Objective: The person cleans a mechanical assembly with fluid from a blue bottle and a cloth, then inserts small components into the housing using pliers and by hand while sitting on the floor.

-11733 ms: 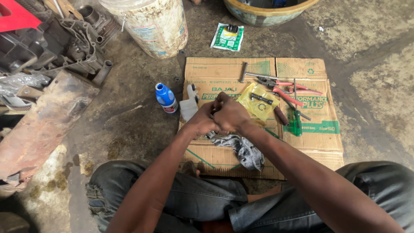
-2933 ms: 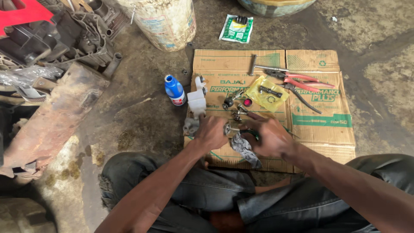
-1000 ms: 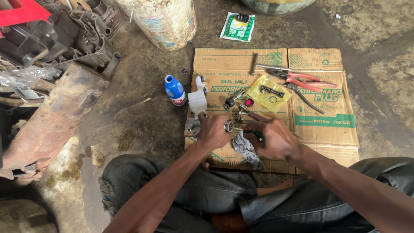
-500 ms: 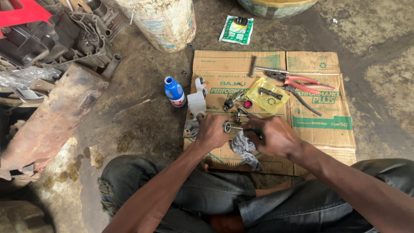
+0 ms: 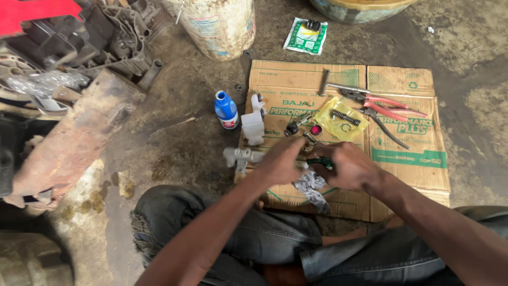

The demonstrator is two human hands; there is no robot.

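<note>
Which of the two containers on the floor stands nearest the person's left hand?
The small blue bottle with a white label, upright just off the cardboard sheet's left edge, is nearest the left hand. The large pale bucket stands farther off, at the top.

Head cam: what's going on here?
A person sits on the ground at a flattened cardboard box laid out as a work mat. The left hand and right hand meet over a small metal part beside a rag; the right hand grips a green-handled tool. A grey metal cylinder body lies at the mat's left edge. Red pliers, a yellow bag of small parts and a blue bottle lie nearby.
</note>
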